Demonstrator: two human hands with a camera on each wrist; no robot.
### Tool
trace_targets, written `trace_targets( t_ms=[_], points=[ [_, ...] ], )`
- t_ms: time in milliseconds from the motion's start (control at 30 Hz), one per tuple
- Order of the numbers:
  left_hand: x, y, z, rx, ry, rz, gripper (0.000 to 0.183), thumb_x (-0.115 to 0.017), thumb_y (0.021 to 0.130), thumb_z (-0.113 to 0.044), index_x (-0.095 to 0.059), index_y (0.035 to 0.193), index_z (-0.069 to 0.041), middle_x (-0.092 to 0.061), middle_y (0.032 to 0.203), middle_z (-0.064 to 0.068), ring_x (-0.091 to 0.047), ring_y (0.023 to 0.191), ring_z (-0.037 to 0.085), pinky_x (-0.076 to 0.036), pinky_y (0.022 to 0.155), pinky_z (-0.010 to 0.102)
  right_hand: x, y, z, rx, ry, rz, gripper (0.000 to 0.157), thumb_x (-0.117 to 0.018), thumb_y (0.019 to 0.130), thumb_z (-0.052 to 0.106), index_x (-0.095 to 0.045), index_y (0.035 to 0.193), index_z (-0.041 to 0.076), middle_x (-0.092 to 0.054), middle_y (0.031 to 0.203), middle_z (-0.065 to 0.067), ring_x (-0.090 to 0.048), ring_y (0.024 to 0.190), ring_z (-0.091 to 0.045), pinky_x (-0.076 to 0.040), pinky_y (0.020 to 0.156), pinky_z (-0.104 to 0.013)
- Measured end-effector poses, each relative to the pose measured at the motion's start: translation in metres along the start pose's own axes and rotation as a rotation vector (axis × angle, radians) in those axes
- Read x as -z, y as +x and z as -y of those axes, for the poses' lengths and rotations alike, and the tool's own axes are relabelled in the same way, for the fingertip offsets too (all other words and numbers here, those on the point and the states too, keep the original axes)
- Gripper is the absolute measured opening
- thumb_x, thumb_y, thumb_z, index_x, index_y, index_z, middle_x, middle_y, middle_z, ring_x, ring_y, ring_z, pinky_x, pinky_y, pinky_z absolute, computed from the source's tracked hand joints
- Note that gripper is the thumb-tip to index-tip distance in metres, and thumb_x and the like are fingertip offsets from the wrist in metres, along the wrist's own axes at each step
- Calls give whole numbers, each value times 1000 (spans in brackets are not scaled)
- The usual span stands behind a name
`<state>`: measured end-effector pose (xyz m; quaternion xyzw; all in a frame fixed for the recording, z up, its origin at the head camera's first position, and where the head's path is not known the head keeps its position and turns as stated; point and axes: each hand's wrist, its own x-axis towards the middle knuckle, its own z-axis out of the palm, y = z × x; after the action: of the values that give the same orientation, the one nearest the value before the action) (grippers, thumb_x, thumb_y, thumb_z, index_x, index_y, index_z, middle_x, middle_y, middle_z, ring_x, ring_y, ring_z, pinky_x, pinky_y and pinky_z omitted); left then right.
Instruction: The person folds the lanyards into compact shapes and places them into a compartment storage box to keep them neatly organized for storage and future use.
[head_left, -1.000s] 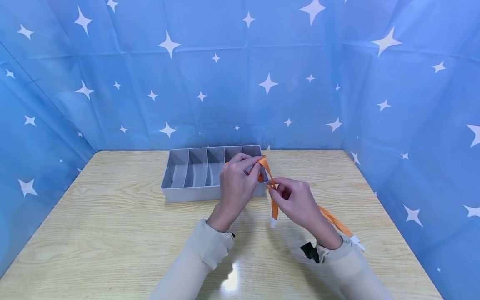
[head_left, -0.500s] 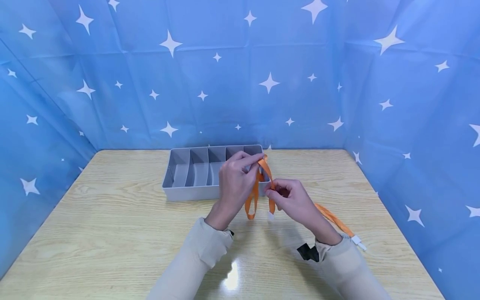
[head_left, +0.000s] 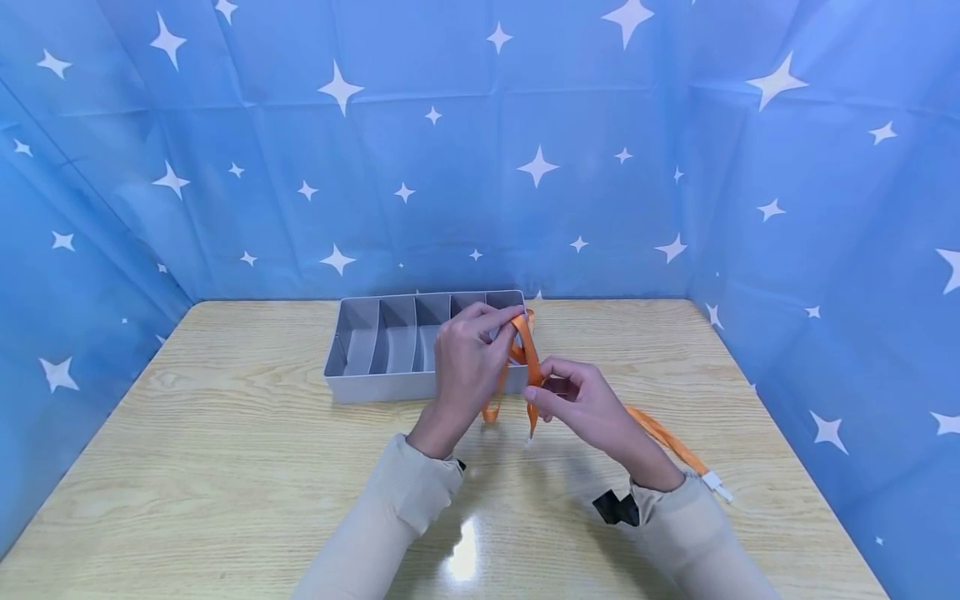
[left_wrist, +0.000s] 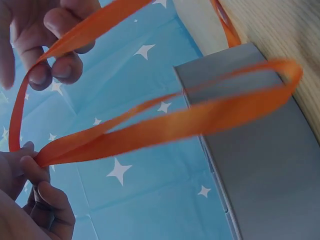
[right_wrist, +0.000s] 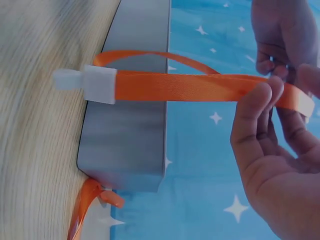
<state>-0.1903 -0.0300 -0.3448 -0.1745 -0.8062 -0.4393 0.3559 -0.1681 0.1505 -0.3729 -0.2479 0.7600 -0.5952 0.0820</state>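
An orange lanyard (head_left: 527, 342) hangs in front of the right end of a grey divided box (head_left: 382, 387). My left hand (head_left: 472, 358) pinches its upper part between thumb and forefinger, and a loop (left_wrist: 170, 122) stretches down from that pinch in the left wrist view. Lower on the strap, my right hand (head_left: 581, 404) has its fingers curled around it, thumb at the band. A white plastic clip (right_wrist: 99, 84) ends the hanging strap in the right wrist view. My hands hide most of the box's right compartments.
Another orange lanyard (head_left: 667, 437) with a white clip (head_left: 716, 485) lies on the wooden table (head_left: 225, 483), partly under my right forearm. Blue star-patterned cloth (head_left: 450, 150) stands behind the box and along both sides.
A loop of the lanyard has dropped below my left hand and swung left. The clip end has moved left and turned edge-on. My right hand's fingers have spread a little.
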Motion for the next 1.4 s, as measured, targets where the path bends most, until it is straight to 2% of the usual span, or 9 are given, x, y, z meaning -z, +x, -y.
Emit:
trace_targets(
  t_ms=[233,433,633,900,1033,1167,1267,1400],
  points=[
    [4,3,-4,16,-14,-24,13,-74,91,-12,-80,101,-8,-69,77,4,-49,57,13,-39,49,22,-1,-2,0,69,15,26,11,-59,101,10,-67,102,3,-59,80,-19,-55,66,-24,-49,60,-31],
    [5,5,-8,44,-37,-38,13,-72,91,-12,-80,100,-8,-70,80,3,-50,56,12,-43,50,22,-8,-2,-1,142,-30,-33,7,-63,97,5,-70,98,5,-65,79,-12,-57,63,-21,-51,58,-30],
    [7,7,-13,66,-103,-44,14,-69,91,-8,-81,98,-7,-68,78,4,-50,51,10,-43,47,23,-17,-1,-2,152,-76,-86,5,-68,94,6,-73,96,4,-68,77,-7,-58,62,-23,-51,56,-30],
    [11,9,-20,97,-167,-13,14,-70,92,-10,-80,100,-6,-68,77,4,-51,52,13,-45,46,24,-22,-2,-5,170,-95,-167,12,-73,90,6,-74,101,6,-73,86,-5,-67,70,-22,-55,63,-28],
    [12,9,-22,101,-184,-8,14,-70,93,-11,-80,100,-6,-70,78,4,-51,52,13,-44,44,24,-24,-2,-7,162,-63,-217,24,-73,89,3,-68,112,1,-73,87,-11,-67,70,-24,-55,63,-28],
    [13,10,-23,95,-191,-8,14,-71,93,-13,-80,100,-6,-70,78,4,-49,50,11,-42,43,25,-26,-1,-7,108,-28,-256,46,-75,88,5,-58,132,2,-73,86,-13,-66,69,-22,-54,63,-27],
    [13,10,-24,90,-193,-8,14,-71,92,-13,-80,99,-6,-70,78,3,-48,49,10,-42,43,24,-27,0,-6,75,-20,-256,60,-76,88,7,-51,143,5,-72,86,-12,-65,70,-20,-54,64,-27],
    [14,9,-25,92,-197,-8,14,-69,92,-10,-80,99,-6,-69,77,4,-47,47,10,-41,42,25,-28,3,-5,61,-22,-227,66,-75,89,7,-46,148,6,-72,86,-12,-64,68,-21,-54,62,-27]
  ],
)
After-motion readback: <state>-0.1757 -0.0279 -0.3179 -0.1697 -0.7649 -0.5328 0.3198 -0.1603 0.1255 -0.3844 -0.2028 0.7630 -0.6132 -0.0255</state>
